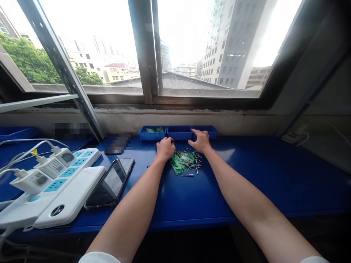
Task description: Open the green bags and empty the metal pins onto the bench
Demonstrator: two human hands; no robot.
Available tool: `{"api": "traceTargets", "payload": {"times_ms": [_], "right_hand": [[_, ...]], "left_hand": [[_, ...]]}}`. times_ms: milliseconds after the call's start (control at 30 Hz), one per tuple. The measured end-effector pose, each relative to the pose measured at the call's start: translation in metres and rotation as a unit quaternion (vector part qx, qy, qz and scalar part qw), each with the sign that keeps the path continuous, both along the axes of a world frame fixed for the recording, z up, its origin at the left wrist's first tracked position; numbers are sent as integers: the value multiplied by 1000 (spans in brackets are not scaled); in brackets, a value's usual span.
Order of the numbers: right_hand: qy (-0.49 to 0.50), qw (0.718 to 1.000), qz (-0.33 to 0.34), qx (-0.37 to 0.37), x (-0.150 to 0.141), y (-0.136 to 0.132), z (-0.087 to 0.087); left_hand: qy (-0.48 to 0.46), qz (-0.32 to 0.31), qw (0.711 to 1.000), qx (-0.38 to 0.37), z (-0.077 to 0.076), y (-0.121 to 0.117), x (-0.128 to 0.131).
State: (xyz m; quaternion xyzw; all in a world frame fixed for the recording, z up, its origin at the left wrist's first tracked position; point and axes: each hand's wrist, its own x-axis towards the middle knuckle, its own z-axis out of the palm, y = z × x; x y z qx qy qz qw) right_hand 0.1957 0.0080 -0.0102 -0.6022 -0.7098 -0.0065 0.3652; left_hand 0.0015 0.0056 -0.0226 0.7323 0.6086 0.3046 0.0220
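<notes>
A loose pile of small metal pieces that look like pop rivets lies on and around green plastic bags on the blue table. My left hand is at the pile's left edge, just in front of the bins. Its fingers are curled, and anything in them is hidden. To the right, my right hand hovers by the bins with thumb and forefinger apart, nothing visible between them. Behind the hands stand the left bin, holding green packets, the middle bin and the right bin, partly covered by my hand.
A phone lies left of my left forearm. Beside it are a white power bank and a power strip with plugged-in chargers and cables. A metal shelf post rises at the left, before the window.
</notes>
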Motion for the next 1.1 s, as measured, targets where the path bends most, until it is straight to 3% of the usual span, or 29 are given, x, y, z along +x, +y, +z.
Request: {"api": "traceTargets", "payload": {"times_ms": [267, 467, 633, 700, 867, 1000, 1100], "right_hand": [[-82, 990, 29, -112, -11, 11, 14], [-31, 996, 62, -53, -3, 2, 6], [-16, 980, 75, -185, 0, -1, -7], [-23, 975, 83, -206, -1, 0, -9], [6, 988, 76, -136, -6, -2, -8], [100, 976, 172, -87, -14, -8, -6], [190, 954, 211, -98, -20, -12, -5]], "left_hand": [[11, 27, 999, -30, 5, 1, -1], [17, 6, 998, -59, 8, -3, 1], [31, -19, 998, -53, 8, -5, 4], [30, -27, 998, -51, 6, -4, 5], [0, -102, 995, -5, 4, -5, 9], [-33, -199, 978, 56, 5, -8, 11], [-53, -225, 971, 67, 7, -9, 11]]}}
